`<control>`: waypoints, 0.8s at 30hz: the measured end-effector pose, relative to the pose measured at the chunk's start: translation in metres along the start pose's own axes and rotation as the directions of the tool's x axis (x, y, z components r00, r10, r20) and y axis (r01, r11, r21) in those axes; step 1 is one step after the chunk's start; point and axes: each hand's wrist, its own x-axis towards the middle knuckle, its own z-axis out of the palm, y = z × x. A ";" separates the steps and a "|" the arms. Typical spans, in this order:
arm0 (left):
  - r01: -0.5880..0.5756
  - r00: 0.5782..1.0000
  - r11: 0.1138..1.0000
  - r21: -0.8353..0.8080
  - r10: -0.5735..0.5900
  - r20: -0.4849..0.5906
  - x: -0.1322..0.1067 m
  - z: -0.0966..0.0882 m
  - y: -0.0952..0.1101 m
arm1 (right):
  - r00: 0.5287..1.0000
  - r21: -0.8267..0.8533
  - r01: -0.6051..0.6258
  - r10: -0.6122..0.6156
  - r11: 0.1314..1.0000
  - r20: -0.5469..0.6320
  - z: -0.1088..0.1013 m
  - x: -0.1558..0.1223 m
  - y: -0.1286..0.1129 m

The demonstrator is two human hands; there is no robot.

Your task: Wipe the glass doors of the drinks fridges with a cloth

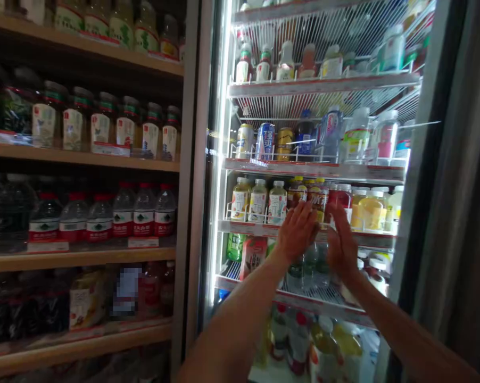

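Both hands are raised in front of a lit drinks fridge, at the height of a shelf edge [248, 229]. My left hand [299, 229] has its fingers stretched out and pointing up, just before amber bottles with yellow caps [297, 192]. Close by on its right, my right hand [341, 244] is upright with straight fingers, somewhat blurred, near a red drink bottle [341, 196]. Nothing shows in either hand. Whether they touch the shelf or bottles I cannot tell. White-capped bottles [278, 202] stand left of the hands, and yellow bottles [371, 210] to the right.
Cans and bottles line the wire shelf above [315, 169]. A red pouch [253, 255] and clear bottles sit below; larger bottles [323, 346] fill the bottom. A metal frame [190, 175] divides the fridge from wooden shelves [84, 259] holding red-capped water bottles [134, 213].
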 end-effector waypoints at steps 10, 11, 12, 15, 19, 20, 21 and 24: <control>0.505 0.846 0.811 0.295 -0.397 -0.356 -0.018 -0.082 -0.123 | 0.962 -0.566 0.273 -0.228 0.778 0.150 0.000 -0.002 0.035; 0.377 0.918 0.882 0.283 -0.315 -0.243 -0.019 -0.070 -0.108 | 0.961 -0.577 0.275 -0.235 0.769 0.146 0.000 -0.002 0.036; 0.207 0.977 0.947 0.247 -0.187 -0.101 -0.022 -0.057 -0.093 | 0.959 -0.581 0.281 -0.248 0.764 0.138 0.000 -0.001 0.037; -0.219 0.951 0.974 0.049 0.202 0.234 -0.038 -0.038 -0.068 | 0.947 -0.551 0.315 -0.295 0.773 0.127 -0.004 -0.001 0.040; 0.165 0.980 0.964 0.208 -0.185 0.079 -0.062 -0.073 -0.106 | 0.980 -0.494 0.195 -0.144 0.847 0.139 -0.008 -0.003 0.028; 0.344 0.938 0.901 0.265 -0.342 -0.057 -0.067 -0.082 -0.115 | 0.985 -0.486 0.157 -0.103 0.860 0.135 -0.007 -0.004 0.022; 0.478 0.878 0.828 0.292 -0.447 -0.170 -0.071 -0.086 -0.119 | 0.988 -0.479 0.132 -0.078 0.868 0.132 -0.007 -0.004 0.016; 0.415 0.910 0.857 0.305 -0.389 -0.147 -0.080 -0.072 -0.098 | 0.993 -0.467 0.095 -0.047 0.879 0.112 -0.006 -0.004 0.003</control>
